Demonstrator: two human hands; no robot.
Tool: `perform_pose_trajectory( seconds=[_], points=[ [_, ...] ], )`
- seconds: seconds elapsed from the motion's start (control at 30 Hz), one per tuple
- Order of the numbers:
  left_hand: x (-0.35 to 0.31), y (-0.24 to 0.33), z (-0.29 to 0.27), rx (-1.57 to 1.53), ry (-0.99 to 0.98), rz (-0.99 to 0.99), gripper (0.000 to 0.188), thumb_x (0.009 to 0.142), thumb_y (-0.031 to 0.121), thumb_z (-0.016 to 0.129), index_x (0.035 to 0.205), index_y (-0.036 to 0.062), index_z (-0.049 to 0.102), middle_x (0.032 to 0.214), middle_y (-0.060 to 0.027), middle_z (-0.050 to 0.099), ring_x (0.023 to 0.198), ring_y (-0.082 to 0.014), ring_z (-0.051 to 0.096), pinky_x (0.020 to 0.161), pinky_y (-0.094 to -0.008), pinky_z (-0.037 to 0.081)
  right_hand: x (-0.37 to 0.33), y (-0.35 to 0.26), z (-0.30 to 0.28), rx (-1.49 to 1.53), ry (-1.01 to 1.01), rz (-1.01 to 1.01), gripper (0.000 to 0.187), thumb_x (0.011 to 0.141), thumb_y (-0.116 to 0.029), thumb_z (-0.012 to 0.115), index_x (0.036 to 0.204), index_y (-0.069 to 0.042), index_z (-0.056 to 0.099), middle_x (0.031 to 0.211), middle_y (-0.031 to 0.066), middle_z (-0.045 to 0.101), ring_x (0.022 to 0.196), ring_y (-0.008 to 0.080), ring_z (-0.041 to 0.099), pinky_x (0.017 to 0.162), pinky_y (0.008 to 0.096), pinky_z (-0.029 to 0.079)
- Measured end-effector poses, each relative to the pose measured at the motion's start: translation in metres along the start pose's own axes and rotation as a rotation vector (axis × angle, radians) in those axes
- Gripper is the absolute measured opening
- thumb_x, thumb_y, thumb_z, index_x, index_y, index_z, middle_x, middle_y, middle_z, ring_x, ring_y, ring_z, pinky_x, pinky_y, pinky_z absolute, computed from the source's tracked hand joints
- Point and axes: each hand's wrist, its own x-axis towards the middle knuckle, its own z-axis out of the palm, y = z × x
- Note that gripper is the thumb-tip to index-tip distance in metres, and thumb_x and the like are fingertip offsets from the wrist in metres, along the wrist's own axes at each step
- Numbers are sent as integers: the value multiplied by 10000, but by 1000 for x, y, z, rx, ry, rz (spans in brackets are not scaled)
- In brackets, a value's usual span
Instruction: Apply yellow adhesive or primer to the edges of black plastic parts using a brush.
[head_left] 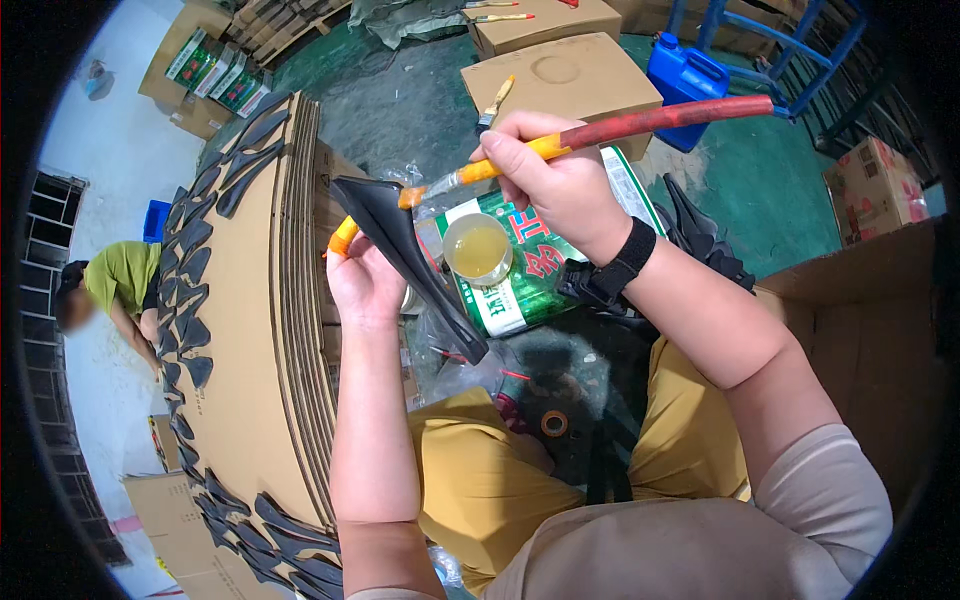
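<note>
My left hand [368,287] is closed on a long black curved piece [412,252], wide at its upper end and narrowing downward, shaped like a bicycle saddle shell. Yellow-orange covering shows at a fingertip of that hand. In my right hand [568,185] is a paintbrush [660,118] with a long red and yellow handle. Its orange-stained bristles meet the wide end of the black piece. Below the brush, a clear cup [478,250] of yellowish liquid stands on a green and white metal tin [545,290].
Cardboard sheets [250,330] are stacked at left, with several similar black pieces on top. More black pieces [700,230] lie right of the tin. Behind are cardboard boxes [560,85], another brush [497,100] and a blue jerrycan [688,85]. A person [122,285] crouches at far left.
</note>
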Motion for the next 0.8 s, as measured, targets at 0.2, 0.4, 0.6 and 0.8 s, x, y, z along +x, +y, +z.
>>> perform_pose_trajectory(
  seconds=[0.2, 0.4, 0.6, 0.8],
  points=[
    [3, -1, 5, 40, 37, 38, 370, 890, 217, 369, 1067, -37, 574, 1111, -189, 600, 1041, -304, 575, 938, -467, 429, -1, 0, -3, -36, -132, 86, 204, 859, -182, 582, 731, -24, 599, 577, -13, 531, 472, 48, 478, 428, 210, 363],
    [8, 3, 3, 4, 31, 19, 348, 879, 219, 388, 1030, -13, 599, 1069, -184, 622, 994, -306, 599, 927, -467, 438, -1, 0, -9, -49, -269, 185, 200, 824, -169, 571, 695, -20, 603, 611, 12, 577, 468, 54, 477, 431, 209, 368],
    [10, 8, 2, -78, -21, 21, 343, 871, 201, 401, 1051, -35, 574, 1116, -200, 592, 1031, -328, 581, 911, -471, 455, 1, 4, -14, 61, -172, 210, 199, 831, -163, 565, 698, -20, 606, 608, 9, 570, 467, 47, 467, 429, 199, 371],
    [17, 11, 0, -63, -16, 21, 334, 869, 222, 418, 1034, -9, 594, 1092, -190, 608, 1029, -330, 582, 896, -481, 459, 1, 9, -10, 112, -140, 177, 204, 862, -170, 551, 741, -21, 618, 617, 4, 565, 485, 37, 473, 433, 187, 378]
  ],
)
